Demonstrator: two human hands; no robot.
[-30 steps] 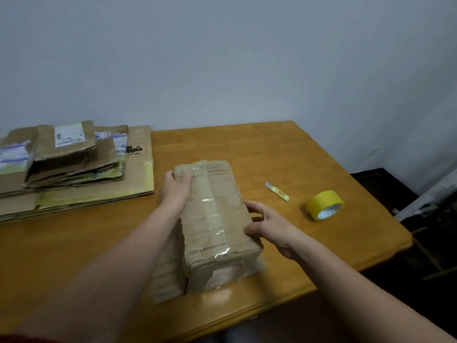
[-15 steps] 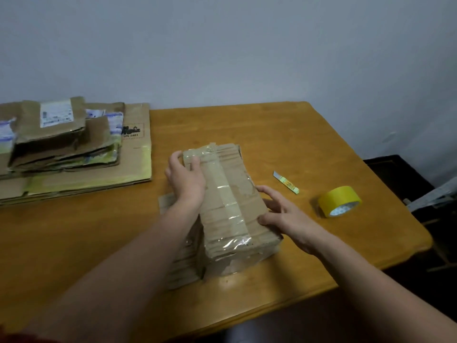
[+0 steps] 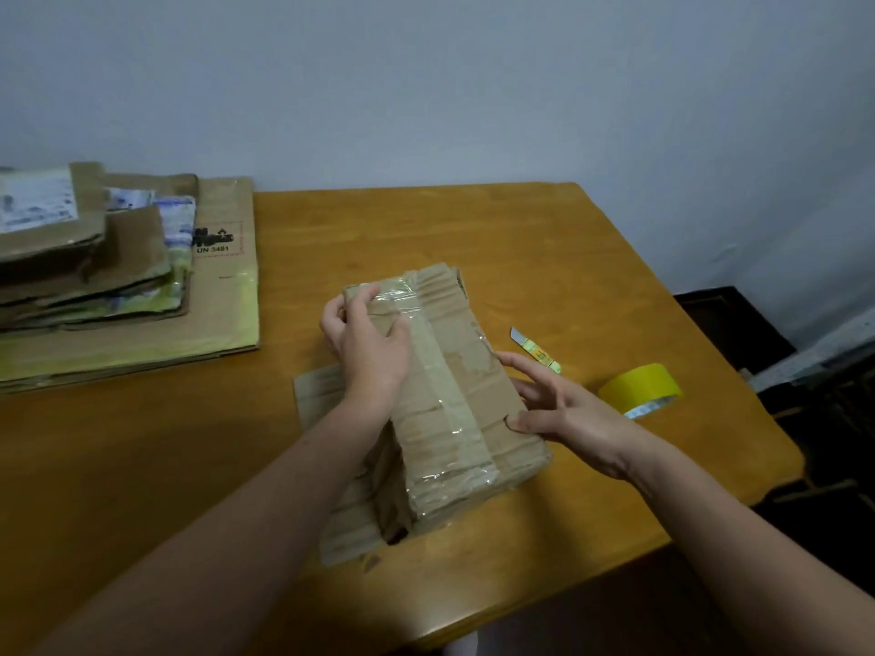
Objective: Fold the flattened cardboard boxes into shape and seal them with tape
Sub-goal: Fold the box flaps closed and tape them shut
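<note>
A worn brown cardboard box [image 3: 468,395] stands folded into shape in the middle of the wooden table [image 3: 544,258], with clear tape along its top seam. Its flaps spread flat on the table at its left. My left hand [image 3: 367,343] grips the box's far left top edge, fingers curled over the corner. My right hand [image 3: 563,409] rests on the box's right side, thumb on the top edge and fingers loosely spread. A yellow tape roll [image 3: 641,389] lies to the right of the box.
A small utility knife [image 3: 535,350] lies between the box and the tape roll. A stack of flattened cardboard boxes [image 3: 109,286] fills the table's far left corner. The table's right and near edges drop to a dark floor; a pale wall stands behind.
My left hand has slid along the taped seam toward the far left corner. My right hand has shifted slightly on the box's right side. The head camera has moved closer and lower.
</note>
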